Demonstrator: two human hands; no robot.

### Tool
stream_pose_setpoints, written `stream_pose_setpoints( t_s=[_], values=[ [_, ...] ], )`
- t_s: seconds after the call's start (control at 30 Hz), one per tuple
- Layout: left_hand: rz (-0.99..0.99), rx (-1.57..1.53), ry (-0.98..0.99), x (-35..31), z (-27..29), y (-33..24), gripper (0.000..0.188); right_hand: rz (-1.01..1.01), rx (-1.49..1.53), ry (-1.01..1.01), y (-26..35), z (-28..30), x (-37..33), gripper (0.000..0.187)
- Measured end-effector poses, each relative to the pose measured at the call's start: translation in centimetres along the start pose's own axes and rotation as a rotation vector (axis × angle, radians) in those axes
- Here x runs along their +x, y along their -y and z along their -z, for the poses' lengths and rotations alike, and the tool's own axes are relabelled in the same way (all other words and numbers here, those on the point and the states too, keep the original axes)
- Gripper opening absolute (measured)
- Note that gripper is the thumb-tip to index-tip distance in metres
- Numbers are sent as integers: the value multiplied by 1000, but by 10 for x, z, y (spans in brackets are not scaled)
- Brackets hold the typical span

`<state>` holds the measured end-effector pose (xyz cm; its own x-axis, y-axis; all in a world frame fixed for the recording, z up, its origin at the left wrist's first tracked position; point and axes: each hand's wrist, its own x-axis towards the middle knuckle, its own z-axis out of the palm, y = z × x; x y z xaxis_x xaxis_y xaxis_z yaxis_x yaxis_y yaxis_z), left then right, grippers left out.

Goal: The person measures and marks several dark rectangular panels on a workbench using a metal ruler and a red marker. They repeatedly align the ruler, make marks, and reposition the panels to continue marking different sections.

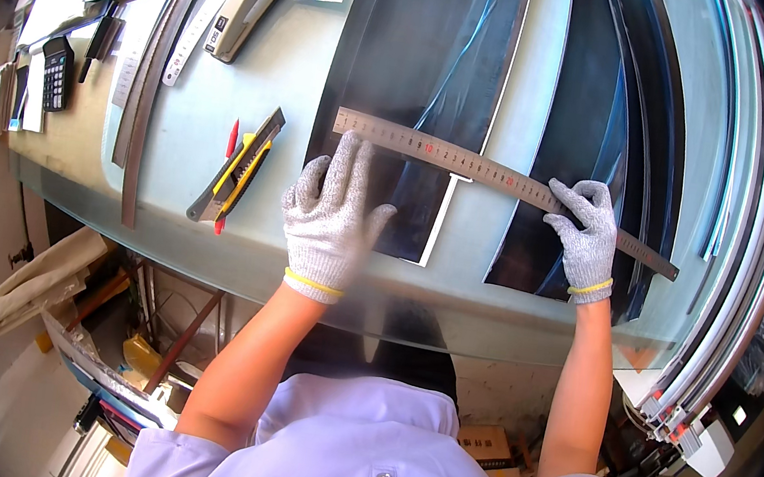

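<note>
A long steel ruler (469,163) lies slanted across two dark film sheets, a left one (381,65) and a right one (563,108). My left hand (332,217), in a grey knit glove with a yellow cuff, is open near the ruler's left end. Its extended fingertips reach the ruler's lower edge; whether they press on it I cannot tell. Gloved the same way, my right hand (586,241) grips the ruler toward its right end, thumb and fingers on either side of it. Between the hands a thin white strip (439,222) runs along the left sheet's edge.
Left of my left hand lie a yellow-and-black utility knife (241,172) and a red marker (232,137). Farther back are a stapler (253,4), another steel ruler (191,40) and a calculator (56,72). Long rails (749,239) line the glass table's (253,265) right side.
</note>
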<state>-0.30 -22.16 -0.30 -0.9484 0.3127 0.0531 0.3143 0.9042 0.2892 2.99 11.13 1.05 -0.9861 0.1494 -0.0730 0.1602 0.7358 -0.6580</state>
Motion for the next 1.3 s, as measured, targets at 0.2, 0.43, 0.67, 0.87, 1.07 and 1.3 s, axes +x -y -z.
stream_pose_setpoints(
  t_s=[0.2, 0.43, 0.67, 0.87, 1.07, 1.3],
  values=[
    [-9, 23, -15, -1, -2, 0, 80, -11, 17, 3, -1, 0, 0, 51],
    [-34, 75, -59, -1, -5, 1, 83, -16, -4, 4, -3, -1, -1, 51],
    [-22, 31, -32, 0, -1, 1, 78, 2, 15, -3, -4, -1, -1, 53],
    [-30, 4, -63, -1, -2, 4, 77, -1, 5, 20, -5, 0, -1, 52],
    [-32, -7, -68, -2, -3, 5, 79, -14, 3, 37, -5, -1, -1, 53],
    [-36, -39, -61, 0, 0, 4, 78, -20, -38, 70, -8, 2, -2, 55]
  ],
)
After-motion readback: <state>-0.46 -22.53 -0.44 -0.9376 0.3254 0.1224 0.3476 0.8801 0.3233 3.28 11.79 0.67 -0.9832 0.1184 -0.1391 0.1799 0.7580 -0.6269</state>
